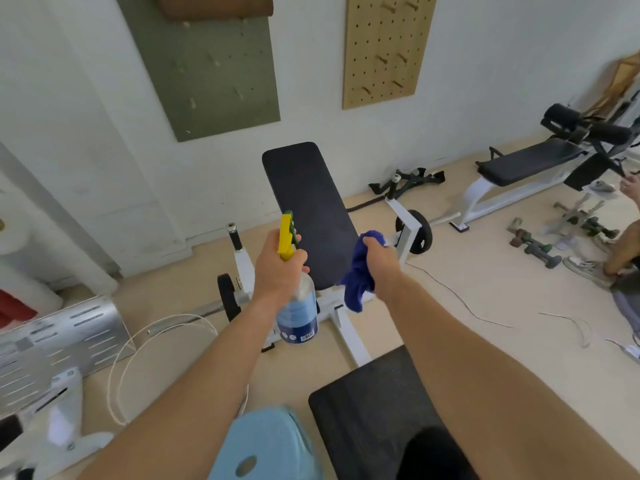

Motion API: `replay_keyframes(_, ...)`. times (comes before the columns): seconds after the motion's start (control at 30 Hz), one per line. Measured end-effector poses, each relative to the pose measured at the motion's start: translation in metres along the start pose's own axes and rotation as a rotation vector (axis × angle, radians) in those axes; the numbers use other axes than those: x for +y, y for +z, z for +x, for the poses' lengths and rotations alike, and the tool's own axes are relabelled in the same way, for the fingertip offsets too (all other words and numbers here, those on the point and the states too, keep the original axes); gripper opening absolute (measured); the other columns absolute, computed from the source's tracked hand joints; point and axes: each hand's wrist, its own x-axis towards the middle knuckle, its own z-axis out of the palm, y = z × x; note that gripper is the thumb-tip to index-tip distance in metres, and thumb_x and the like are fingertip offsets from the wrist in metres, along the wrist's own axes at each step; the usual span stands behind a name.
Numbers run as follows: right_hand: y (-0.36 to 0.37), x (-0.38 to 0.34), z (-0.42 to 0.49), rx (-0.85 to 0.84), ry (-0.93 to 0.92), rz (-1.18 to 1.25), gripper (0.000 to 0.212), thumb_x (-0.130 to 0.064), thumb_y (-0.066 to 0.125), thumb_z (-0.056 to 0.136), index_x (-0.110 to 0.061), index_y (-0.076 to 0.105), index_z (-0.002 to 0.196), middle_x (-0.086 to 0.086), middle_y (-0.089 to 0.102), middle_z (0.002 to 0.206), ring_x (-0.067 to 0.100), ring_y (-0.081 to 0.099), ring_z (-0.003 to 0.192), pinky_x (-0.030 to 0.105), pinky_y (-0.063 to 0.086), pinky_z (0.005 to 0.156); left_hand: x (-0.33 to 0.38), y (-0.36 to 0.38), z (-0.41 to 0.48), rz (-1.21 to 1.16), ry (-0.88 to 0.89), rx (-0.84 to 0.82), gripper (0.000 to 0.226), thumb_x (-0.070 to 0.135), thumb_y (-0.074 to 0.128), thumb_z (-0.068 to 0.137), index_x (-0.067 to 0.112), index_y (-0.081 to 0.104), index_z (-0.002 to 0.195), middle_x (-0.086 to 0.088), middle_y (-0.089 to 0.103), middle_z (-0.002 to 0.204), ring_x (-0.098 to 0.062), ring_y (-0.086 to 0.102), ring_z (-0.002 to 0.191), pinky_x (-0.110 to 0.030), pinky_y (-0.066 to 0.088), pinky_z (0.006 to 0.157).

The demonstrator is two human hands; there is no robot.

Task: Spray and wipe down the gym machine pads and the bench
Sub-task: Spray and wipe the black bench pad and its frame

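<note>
Head view: your left hand [278, 268] grips the bottle [298, 317] at its neck, fingers round the yellow trigger [286, 237]. The nozzle seems aimed at the back pad [304, 202] ahead, probably so you can spray without stepping closer. Your right hand [381, 263] clutches the cloth [358, 285], bunched, just beside that pad's right edge, handy for wiping once the pad is wet. The seat pad [374, 410] lies under your right forearm. 1 more bench [530, 161] stands well apart, by the right wall.
</note>
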Motion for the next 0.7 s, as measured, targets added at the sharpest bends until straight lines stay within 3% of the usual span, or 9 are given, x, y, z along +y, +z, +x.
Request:
replay_keyframes(0.13,-0.012,-0.04,0.047,0.017,0.011,0.005,0.032,-0.042,0.049,0.095,-0.019,0.043,0.116,0.012,0.06,0.097,0.027,0.058,0.083,0.04,0.051,0.078,0.002,0.017,0.039,0.041,-0.003,0.022,0.019,0.007,0.055,0.095,0.014,0.058,0.112,-0.007,0.066,0.106,-0.034,0.072,0.084,-0.005,0.047,0.054)
replay_keyframes(0.27,-0.013,-0.068,0.099,0.06,-0.039,-0.055,0.044,-0.045,0.048,0.094,-0.014,0.044,0.125,0.014,0.063,0.108,0.03,0.062,0.091,0.042,0.053,0.085,0.004,0.044,0.085,0.089,-0.003,0.02,0.017,0.01,0.055,0.097,0.016,0.058,0.113,0.0,0.066,0.105,-0.026,0.073,0.079,-0.009,0.047,0.055)
replay_keyframes(0.33,-0.01,-0.081,0.123,0.051,-0.034,-0.069,0.038,-0.042,0.048,0.096,-0.014,0.044,0.121,0.013,0.062,0.107,0.031,0.061,0.095,0.041,0.052,0.084,0.004,0.056,0.109,0.084,0.0,0.018,0.017,0.01,0.055,0.097,0.016,0.058,0.112,0.002,0.065,0.103,-0.027,0.073,0.08,-0.012,0.048,0.058)
replay_keyframes(0.43,0.0,-0.107,0.183,0.025,-0.036,-0.068,0.038,-0.042,0.049,0.095,-0.013,0.047,0.119,0.014,0.063,0.108,0.033,0.063,0.097,0.041,0.052,0.083,0.0,0.084,0.164,0.105,0.019,0.053,0.017,0.008,0.055,0.096,0.011,0.059,0.113,0.0,0.066,0.102,-0.022,0.068,0.078,-0.006,0.047,0.054)
replay_keyframes(0.57,0.033,-0.153,0.292,-0.099,-0.041,-0.139,0.03,-0.033,0.047,0.09,-0.008,0.057,0.103,0.015,0.071,0.095,0.029,0.06,0.071,0.036,0.05,0.064,-0.01,0.13,0.266,0.063,-0.001,0.13,0.018,0.006,0.056,0.094,0.019,0.057,0.106,0.004,0.068,0.113,-0.026,0.07,0.08,-0.009,0.049,0.055)
replay_keyframes(0.63,0.06,-0.187,0.353,-0.21,-0.088,-0.177,0.028,-0.038,0.047,0.088,-0.014,0.053,0.102,0.017,0.072,0.099,0.03,0.061,0.071,0.031,0.046,0.056,-0.017,0.152,0.323,0.057,-0.025,0.175,0.019,0.007,0.056,0.093,0.022,0.058,0.106,0.007,0.068,0.11,-0.027,0.072,0.079,-0.017,0.053,0.06)
replay_keyframes(0.7,0.085,-0.223,0.408,-0.295,-0.131,-0.257,0.025,-0.04,0.049,0.091,-0.016,0.053,0.098,0.014,0.071,0.092,0.032,0.065,0.074,0.033,0.051,0.059,-0.025,0.173,0.38,0.09,-0.076,0.223,0.022,0.006,0.056,0.091,0.019,0.06,0.109,0.006,0.069,0.108,-0.024,0.071,0.077,-0.019,0.055,0.062)
